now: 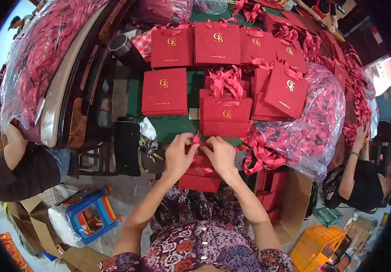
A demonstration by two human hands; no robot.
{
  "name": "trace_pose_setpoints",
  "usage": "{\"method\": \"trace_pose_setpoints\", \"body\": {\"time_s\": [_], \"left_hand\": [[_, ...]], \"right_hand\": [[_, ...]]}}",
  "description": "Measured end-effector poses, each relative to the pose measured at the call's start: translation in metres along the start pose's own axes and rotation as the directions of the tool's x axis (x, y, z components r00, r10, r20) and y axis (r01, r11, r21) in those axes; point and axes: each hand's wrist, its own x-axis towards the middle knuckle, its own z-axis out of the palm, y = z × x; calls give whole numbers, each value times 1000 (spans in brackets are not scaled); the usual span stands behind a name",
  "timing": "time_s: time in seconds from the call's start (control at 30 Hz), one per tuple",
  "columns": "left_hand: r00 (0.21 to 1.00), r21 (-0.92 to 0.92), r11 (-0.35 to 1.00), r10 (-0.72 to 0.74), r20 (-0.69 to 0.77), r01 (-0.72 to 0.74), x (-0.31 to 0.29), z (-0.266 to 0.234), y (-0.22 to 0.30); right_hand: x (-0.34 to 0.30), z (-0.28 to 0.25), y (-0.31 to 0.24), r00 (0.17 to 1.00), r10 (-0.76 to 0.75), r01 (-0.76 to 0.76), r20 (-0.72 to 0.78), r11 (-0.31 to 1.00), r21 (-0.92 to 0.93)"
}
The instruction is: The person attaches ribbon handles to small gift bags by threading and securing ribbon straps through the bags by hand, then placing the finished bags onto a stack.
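Observation:
Both my hands meet at the near edge of the green-topped table, above my lap. My left hand (pixel 180 153) is closed, thumb and fingers pinching a piece of red ribbon (pixel 196 139). Close beside it, my right hand (pixel 220 154) has its fingers curled together at the same ribbon. Under them lies a red paper gift bag (pixel 200 180), partly covered by my hands. Just beyond stands another red gift bag (pixel 226 115) with gold print, with a bunch of ribbon handles (pixel 226 82) behind it. Loose red ribbons (pixel 265 156) lie right of my right hand.
Stacks of red bags (pixel 164 92) fill the table's far side. A dark tumbler (pixel 125 49) stands at the left. A clear plastic sack of ribbons (pixel 313 122) bulges at the right. An orange crate (pixel 318 248) and a blue plastic stool (pixel 94 216) are on the floor. People sit on both sides.

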Motion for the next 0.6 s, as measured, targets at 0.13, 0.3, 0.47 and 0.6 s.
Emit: {"method": "trace_pose_setpoints", "body": {"time_s": [0.13,0.3,0.47,0.6], "left_hand": [[983,156,981,133,-130,-112,16,23,-17],[993,72,995,76,-94,-69,21,28,-20],[989,43,993,112,-93,-108,10,21,-7],[999,34,999,40,5,-41,8,16,-3]], "right_hand": [[-1,13,0,1000,-28,28,-10,999,-35],[-3,6,9,994,-19,39,-107,981,190],[-5,-2,2,991,129,-131,37,864,487],[-3,-5,-3,1000,-26,26,-6,890,455]]}}
